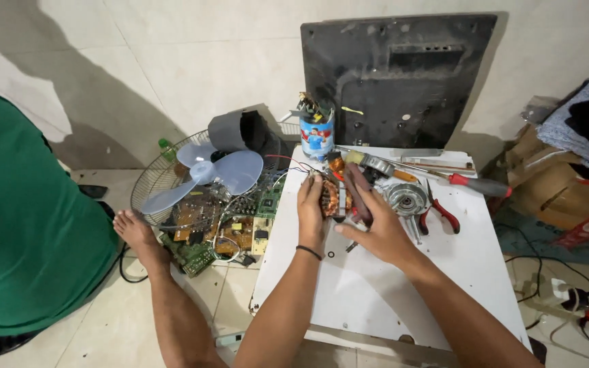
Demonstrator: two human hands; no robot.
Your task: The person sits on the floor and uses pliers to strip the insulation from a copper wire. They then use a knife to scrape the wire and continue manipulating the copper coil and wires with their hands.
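My left hand (311,210) grips a small motor stator with copper windings (330,196) over a white board used as a worktable (376,286). My right hand (374,225) holds a dark maroon tool handle (357,191) pressed against the stator's right side. Thin wires run from the stator toward the back left. A round metal motor part (405,198) lies just right of my hands.
Red-handled pliers (442,212) and a red screwdriver (475,184) lie at the right. A tin with tools (317,136) and a dark panel (397,82) stand behind. Left on the floor: fan blade (206,174), circuit boards (230,228), another person's foot (138,235) in green (22,225).
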